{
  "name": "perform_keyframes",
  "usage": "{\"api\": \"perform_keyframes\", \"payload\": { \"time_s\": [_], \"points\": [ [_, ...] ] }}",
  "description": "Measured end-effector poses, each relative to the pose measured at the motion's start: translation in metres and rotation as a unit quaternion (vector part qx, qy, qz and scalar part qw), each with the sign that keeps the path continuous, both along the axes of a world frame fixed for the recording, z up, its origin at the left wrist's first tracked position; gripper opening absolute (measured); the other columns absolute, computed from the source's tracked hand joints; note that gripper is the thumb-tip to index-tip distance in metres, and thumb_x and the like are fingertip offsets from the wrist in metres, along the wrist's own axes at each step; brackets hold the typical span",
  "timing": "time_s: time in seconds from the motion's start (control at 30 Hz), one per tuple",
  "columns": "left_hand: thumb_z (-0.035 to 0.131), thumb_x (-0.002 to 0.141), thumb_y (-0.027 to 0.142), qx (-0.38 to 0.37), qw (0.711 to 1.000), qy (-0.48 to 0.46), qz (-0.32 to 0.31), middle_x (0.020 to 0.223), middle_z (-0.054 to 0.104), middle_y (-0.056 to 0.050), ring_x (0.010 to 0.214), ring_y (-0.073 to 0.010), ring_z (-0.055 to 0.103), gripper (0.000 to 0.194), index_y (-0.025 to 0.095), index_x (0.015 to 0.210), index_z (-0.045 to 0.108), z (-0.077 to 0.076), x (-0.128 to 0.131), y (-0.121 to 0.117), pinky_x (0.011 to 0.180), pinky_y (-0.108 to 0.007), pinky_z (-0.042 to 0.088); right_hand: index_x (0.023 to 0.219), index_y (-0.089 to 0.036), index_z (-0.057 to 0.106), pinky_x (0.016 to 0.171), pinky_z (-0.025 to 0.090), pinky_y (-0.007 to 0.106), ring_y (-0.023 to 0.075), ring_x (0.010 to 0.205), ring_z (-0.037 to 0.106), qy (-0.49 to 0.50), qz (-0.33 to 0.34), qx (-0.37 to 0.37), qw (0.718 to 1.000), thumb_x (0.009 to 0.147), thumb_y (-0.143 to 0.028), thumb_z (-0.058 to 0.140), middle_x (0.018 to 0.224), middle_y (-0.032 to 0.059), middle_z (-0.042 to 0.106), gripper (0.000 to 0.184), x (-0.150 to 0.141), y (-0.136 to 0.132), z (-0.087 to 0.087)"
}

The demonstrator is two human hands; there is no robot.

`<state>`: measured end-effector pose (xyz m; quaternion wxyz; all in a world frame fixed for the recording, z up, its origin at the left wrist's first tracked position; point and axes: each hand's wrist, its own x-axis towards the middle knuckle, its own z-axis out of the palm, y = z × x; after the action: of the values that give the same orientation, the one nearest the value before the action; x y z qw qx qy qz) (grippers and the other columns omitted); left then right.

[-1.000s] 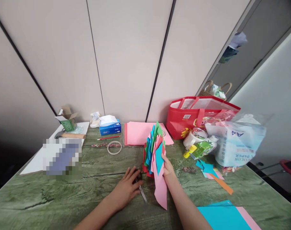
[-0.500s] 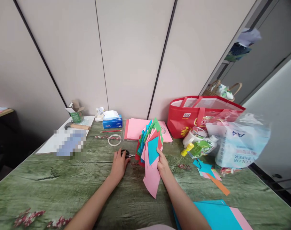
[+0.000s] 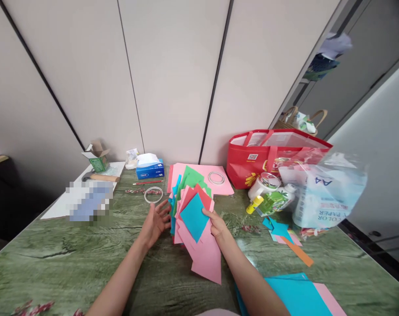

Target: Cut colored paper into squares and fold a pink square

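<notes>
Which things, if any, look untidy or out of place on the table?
The paper scraps at right look untidy: they overlap at different angles, and an orange strip sticks out from among them.

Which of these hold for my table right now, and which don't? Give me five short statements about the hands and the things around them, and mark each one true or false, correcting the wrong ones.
1. The right hand holds the coloured papers. True.
2. The left hand is clenched into a fist. False: it is open, beside the coloured papers.
3. A ring lies on the pink paper. True.
4. The pencil lies on top of the tissue box. False: it lies on the table, in front of the box.
5. The tissue box is blue. True.
</notes>
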<state>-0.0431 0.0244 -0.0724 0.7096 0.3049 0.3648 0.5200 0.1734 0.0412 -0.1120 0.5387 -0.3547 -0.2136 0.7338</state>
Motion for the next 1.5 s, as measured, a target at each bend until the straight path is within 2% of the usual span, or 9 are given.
{"api": "perform_keyframes", "payload": {
  "time_s": [0.17, 0.4, 0.57, 0.67, 0.8, 0.97, 1.13, 1.33, 1.5],
  "points": [
    [0.056, 0.073, 0.051, -0.035, 0.999, -0.017, -0.038, 0.101, 0.067, -0.011, 0.091, -0.0257, 0.063, 0.048, 0.016, 0.107, 0.058, 0.014, 0.002, -0.003, 0.08, -0.038, 0.048, 0.089, -0.011, 0.064, 0.075, 0.051, 0.044, 0.0289, 0.077, 0.067, -0.037, -0.004, -0.001, 0.999, 0.041, -0.015, 0.082, 0.084, 0.0111, 0.072, 0.051, -0.013, -0.015, 0.015],
    [0.074, 0.061, 0.026, -0.013, 0.995, 0.096, 0.031, 0.094, 0.07, -0.009, 0.091, -0.0273, 0.063, 0.047, 0.015, 0.104, 0.057, -0.005, 0.02, -0.011, 0.079, -0.039, 0.05, 0.089, -0.013, 0.064, 0.071, 0.052, 0.037, 0.0246, 0.077, 0.066, -0.108, -0.15, 0.011, 0.983, 0.054, -0.029, 0.078, 0.086, 0.007, 0.071, 0.041, -0.026, -0.042, 0.017],
    [0.074, 0.06, 0.025, 0.005, 0.997, 0.082, 0.014, 0.1, 0.069, -0.009, 0.09, -0.0286, 0.064, 0.052, 0.017, 0.107, 0.056, 0.013, 0.01, -0.01, 0.077, -0.042, 0.051, 0.099, -0.013, 0.062, 0.081, 0.049, 0.038, 0.0252, 0.089, 0.063, -0.149, 0.025, 0.085, 0.985, 0.055, -0.024, 0.078, 0.097, 0.0092, 0.069, 0.048, -0.007, -0.051, 0.019],
    [0.075, 0.059, 0.023, -0.013, 0.996, 0.082, -0.038, 0.104, 0.067, -0.012, 0.092, -0.0315, 0.063, 0.055, 0.018, 0.111, 0.055, 0.022, 0.002, -0.009, 0.075, -0.044, 0.052, 0.102, -0.014, 0.061, 0.082, 0.047, 0.041, 0.0271, 0.092, 0.062, -0.152, 0.015, 0.09, 0.984, 0.053, -0.027, 0.079, 0.101, 0.0101, 0.067, 0.054, -0.006, -0.053, 0.017],
    [0.077, 0.057, 0.018, -0.114, 0.988, 0.056, -0.085, 0.104, 0.065, -0.017, 0.092, -0.0355, 0.062, 0.065, 0.016, 0.116, 0.05, 0.01, -0.002, -0.011, 0.075, -0.05, 0.051, 0.11, -0.016, 0.055, 0.082, 0.048, 0.041, 0.0282, 0.096, 0.06, -0.165, 0.029, 0.128, 0.978, 0.056, -0.028, 0.077, 0.107, 0.0097, 0.064, 0.06, -0.014, -0.054, 0.023],
    [0.076, 0.057, 0.016, -0.127, 0.991, 0.038, -0.028, 0.094, 0.069, -0.016, 0.088, -0.0348, 0.063, 0.067, 0.012, 0.117, 0.048, -0.016, -0.008, -0.011, 0.078, -0.05, 0.051, 0.117, -0.022, 0.049, 0.08, 0.048, 0.034, 0.0235, 0.101, 0.057, -0.213, 0.057, 0.171, 0.96, 0.061, -0.025, 0.074, 0.113, 0.0082, 0.06, 0.061, -0.002, -0.055, 0.037],
    [0.076, 0.056, 0.017, -0.094, 0.992, 0.013, 0.087, 0.09, 0.071, -0.009, 0.083, -0.0299, 0.065, 0.064, 0.016, 0.115, 0.05, -0.023, -0.017, -0.003, 0.08, -0.045, 0.052, 0.122, -0.02, 0.042, 0.055, 0.047, 0.025, 0.0169, 0.063, 0.064, -0.261, 0.229, 0.08, 0.934, 0.051, -0.021, 0.077, 0.076, 0.002, 0.069, 0.079, 0.013, -0.067, 0.024],
    [0.077, 0.055, 0.015, -0.093, 0.99, 0.02, 0.108, 0.088, 0.071, -0.007, 0.084, -0.0294, 0.065, 0.057, 0.016, 0.107, 0.053, -0.023, -0.013, -0.003, 0.079, -0.045, 0.052, 0.07, -0.017, 0.065, 0.042, 0.036, 0.018, 0.009, 0.045, 0.051, -0.354, 0.265, 0.107, 0.891, 0.052, -0.017, 0.073, 0.053, -0.0036, 0.06, 0.019, 0.026, -0.084, 0.023],
    [0.075, 0.057, 0.014, -0.092, 0.991, 0.02, 0.093, 0.089, 0.071, -0.007, 0.08, -0.0284, 0.066, 0.055, 0.017, 0.107, 0.052, -0.023, -0.008, -0.005, 0.079, -0.046, 0.052, 0.076, -0.016, 0.064, 0.053, 0.04, 0.02, 0.009, 0.055, 0.054, -0.313, 0.142, 0.186, 0.921, 0.067, -0.024, 0.066, 0.064, -0.0014, 0.063, 0.012, 0.041, -0.07, 0.061]
  ]
}}
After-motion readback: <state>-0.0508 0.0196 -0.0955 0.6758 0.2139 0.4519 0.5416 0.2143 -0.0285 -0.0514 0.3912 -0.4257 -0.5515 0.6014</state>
